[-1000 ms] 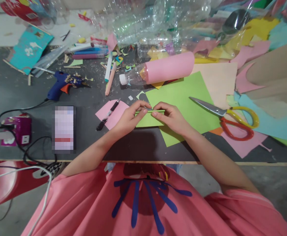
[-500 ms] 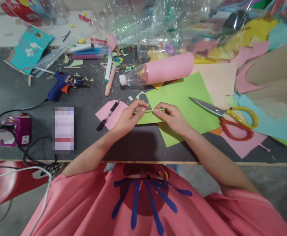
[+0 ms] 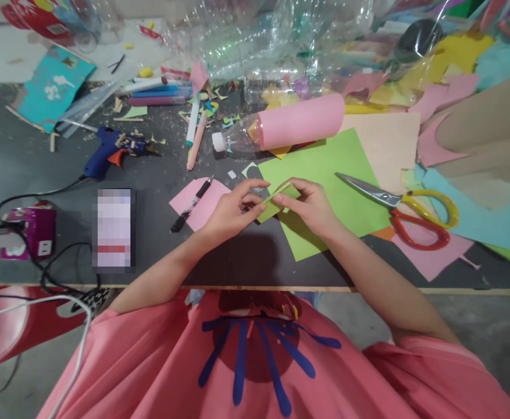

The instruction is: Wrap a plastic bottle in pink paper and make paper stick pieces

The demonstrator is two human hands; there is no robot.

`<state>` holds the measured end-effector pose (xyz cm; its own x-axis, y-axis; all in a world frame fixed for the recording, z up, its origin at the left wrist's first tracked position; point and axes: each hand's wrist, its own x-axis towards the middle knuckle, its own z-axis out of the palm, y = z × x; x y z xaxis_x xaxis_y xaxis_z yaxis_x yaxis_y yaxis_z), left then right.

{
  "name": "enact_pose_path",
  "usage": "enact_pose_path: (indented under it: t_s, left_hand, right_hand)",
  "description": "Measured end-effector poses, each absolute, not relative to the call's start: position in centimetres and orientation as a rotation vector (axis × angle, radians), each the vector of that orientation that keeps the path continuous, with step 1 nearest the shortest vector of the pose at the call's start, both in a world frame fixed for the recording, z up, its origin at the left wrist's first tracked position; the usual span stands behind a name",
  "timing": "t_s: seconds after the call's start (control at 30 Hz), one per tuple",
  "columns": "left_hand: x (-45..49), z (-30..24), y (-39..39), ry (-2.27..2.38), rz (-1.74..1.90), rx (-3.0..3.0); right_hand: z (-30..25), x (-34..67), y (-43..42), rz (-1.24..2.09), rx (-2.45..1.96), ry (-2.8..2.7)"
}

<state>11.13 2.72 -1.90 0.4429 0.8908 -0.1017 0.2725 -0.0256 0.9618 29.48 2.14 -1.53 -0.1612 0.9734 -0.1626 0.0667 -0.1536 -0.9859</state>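
Observation:
Between my two hands is a small piece of green paper (image 3: 268, 213) with a narrow rolled or folded upper edge. My right hand (image 3: 307, 202) pinches it between thumb and fingers. My left hand (image 3: 236, 206) has its thumb and fingertips at the paper's lower left corner, closed on it. Under my right hand lies a larger green sheet (image 3: 337, 180) on the dark table. Beside my left hand, a black pen (image 3: 192, 203) rests on a pink paper cutout (image 3: 209, 218).
Scissors (image 3: 394, 203) with red and yellow handles lie at right. Behind my hands is a pink-wrapped plastic bottle (image 3: 300, 122). A blue glue gun (image 3: 106, 152), a phone (image 3: 114, 228) and cables are at left. Several clear bottles (image 3: 255, 46) and paper scraps crowd the back.
The small green paper has turned from level to slanted, its right end now higher. My left fingers have shifted toward its lower corner; my right hand stays nearly in place.

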Motion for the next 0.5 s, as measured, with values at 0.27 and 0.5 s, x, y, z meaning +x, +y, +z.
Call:
enact_pose_path:
  t_s: [0.27,0.5]
  left_hand:
    - [11.39,-2.26,1.9,1.071,0.651,1.675]
    - [10.67,-2.87,2.39,0.922,0.765,1.841]
  right_hand:
    - [-1.87,28.68,1.5,1.572,-1.233,-1.168]
    - [-2.22,28.97,1.81,1.618,-1.205,-1.088]
